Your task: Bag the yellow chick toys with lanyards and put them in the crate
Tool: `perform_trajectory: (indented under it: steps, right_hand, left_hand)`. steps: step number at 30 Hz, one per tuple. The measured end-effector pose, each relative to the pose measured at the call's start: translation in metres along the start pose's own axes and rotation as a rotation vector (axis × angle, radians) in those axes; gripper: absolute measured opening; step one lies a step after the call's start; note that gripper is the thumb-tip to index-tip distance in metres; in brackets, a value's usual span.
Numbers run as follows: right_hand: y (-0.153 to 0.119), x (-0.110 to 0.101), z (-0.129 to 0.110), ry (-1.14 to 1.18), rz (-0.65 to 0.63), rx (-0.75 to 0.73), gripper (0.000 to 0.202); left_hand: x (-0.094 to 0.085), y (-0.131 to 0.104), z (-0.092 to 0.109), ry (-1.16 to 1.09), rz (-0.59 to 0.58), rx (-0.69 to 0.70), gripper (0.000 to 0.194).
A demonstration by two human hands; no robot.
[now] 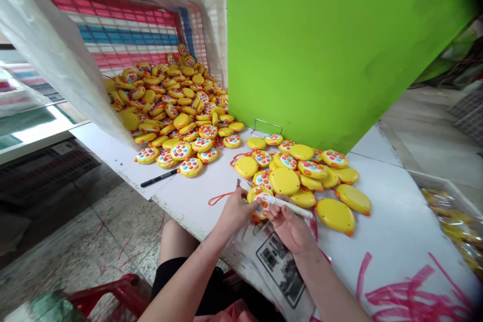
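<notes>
A yellow duck-shaped toy (260,192) with a white face panel of coloured round buttons is held in my left hand (237,210), fingers closed on its left edge. In my right hand (289,224) is a white pen (290,206), lying slantwise with its left end against the toy's button side. A small dark-tipped item beside my left fingertips is too small to name. Several more yellow toys (285,181) are piled just beyond both hands, some with plain backs up. An orange cord loop (219,198) lies left of my left hand.
A tipped basket (128,30) lined with white plastic spills a heap of the same toys (181,95) at the left. A black pen (158,178) lies near the table edge. A green board (320,50) stands behind; a printed clear bag (281,266) lies below my hands.
</notes>
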State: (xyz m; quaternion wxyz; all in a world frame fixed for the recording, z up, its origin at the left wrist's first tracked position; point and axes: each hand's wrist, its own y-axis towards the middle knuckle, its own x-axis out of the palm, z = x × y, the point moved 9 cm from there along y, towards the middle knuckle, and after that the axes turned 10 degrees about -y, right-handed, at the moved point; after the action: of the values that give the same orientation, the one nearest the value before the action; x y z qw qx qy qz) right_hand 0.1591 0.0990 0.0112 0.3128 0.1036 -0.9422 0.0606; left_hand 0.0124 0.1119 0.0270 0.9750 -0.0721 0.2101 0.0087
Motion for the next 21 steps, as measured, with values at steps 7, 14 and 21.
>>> perform_trajectory:
  steps: [7, 14, 21]
  right_hand:
    - [0.002, -0.004, -0.006, -0.001, 0.075, -0.015, 0.02]
    - [0.002, -0.001, -0.011, 0.003, 0.094, -0.056, 0.014]
    - [-0.001, 0.006, -0.009, -0.233, 0.039, -0.122, 0.012]
  left_hand:
    - [-0.023, -0.019, 0.005, -0.354, -0.04, -0.04, 0.056]
    - [-0.005, -0.07, -0.011, -0.584, -0.291, -0.135, 0.049]
    - [0.012, -0.079, -0.025, -0.582, -0.302, -0.071, 0.038]
